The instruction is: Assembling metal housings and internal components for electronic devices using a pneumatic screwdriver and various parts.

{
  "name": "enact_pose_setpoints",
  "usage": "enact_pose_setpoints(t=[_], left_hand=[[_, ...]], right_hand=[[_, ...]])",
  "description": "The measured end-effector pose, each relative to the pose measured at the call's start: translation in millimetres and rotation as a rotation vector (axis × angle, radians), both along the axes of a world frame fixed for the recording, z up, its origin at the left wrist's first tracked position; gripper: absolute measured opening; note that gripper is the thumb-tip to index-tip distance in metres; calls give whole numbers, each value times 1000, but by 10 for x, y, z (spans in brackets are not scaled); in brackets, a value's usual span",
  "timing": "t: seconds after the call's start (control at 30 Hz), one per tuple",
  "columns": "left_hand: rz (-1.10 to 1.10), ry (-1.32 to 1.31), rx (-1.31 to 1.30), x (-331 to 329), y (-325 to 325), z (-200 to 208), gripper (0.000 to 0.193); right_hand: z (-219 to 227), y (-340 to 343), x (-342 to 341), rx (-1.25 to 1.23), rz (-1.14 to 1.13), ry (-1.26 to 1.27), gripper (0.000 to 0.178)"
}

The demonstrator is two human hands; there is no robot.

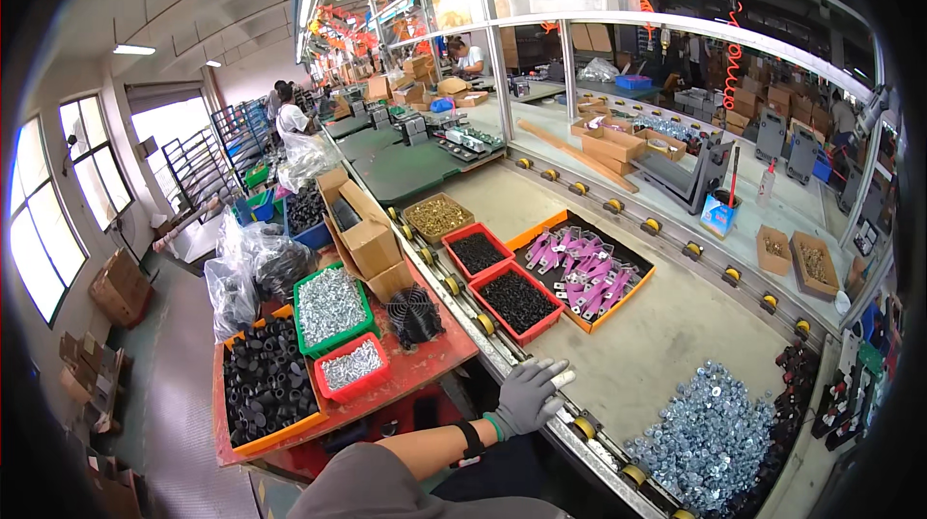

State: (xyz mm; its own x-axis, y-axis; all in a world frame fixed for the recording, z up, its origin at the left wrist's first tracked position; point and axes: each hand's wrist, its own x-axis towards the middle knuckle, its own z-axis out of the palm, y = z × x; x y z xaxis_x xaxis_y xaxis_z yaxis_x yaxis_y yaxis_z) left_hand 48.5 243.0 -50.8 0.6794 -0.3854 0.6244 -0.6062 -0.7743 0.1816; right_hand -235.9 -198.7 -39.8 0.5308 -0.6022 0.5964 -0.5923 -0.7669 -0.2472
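My left hand (526, 397), in a grey glove with pale fingertips and a dark band at the wrist, reaches over the near rail of the conveyor. Its fingers are stretched out, and no object shows in them. Whether they touch the rail (601, 444) I cannot tell. Beyond the fingertips lies the conveyor's pale board (628, 364). To the right of the hand is a heap of small shiny bluish metal parts (710, 427). Further off stand a red bin of small black parts (521, 302) and an orange-edged tray with purple-and-silver brackets (584, 273). My right hand is out of view.
On the red table (425, 360) at left are an orange tray of black caps (266, 384), green and red bins of silver screws (330, 307), cardboard boxes (367, 234) and a round black wire guard (415, 314). Yellow rollers (652, 226) line the conveyor. People work farther back.
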Motion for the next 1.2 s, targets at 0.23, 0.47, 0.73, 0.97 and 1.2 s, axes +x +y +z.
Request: enact_pose_setpoints(t=[0.23,0.47,0.73,0.97,1.2], left_hand=[[-16,-1,-19,5,6,-77,47],[-77,-9,-107,24,16,-97,33],[-86,-36,-152,14,16,-128,28],[-77,-36,-157,36,12,-191,25],[-97,-31,-144,44,23,-190,23]], right_hand=[[-46,-32,-28,-70,66,-49,42],[-186,-110,-40,-128,3,-53,45],[-277,-203,-63,-168,-3,-33,41],[-289,-211,-56,-121,-16,-42,39],[-314,-218,-37,-151,10,-133,41]])
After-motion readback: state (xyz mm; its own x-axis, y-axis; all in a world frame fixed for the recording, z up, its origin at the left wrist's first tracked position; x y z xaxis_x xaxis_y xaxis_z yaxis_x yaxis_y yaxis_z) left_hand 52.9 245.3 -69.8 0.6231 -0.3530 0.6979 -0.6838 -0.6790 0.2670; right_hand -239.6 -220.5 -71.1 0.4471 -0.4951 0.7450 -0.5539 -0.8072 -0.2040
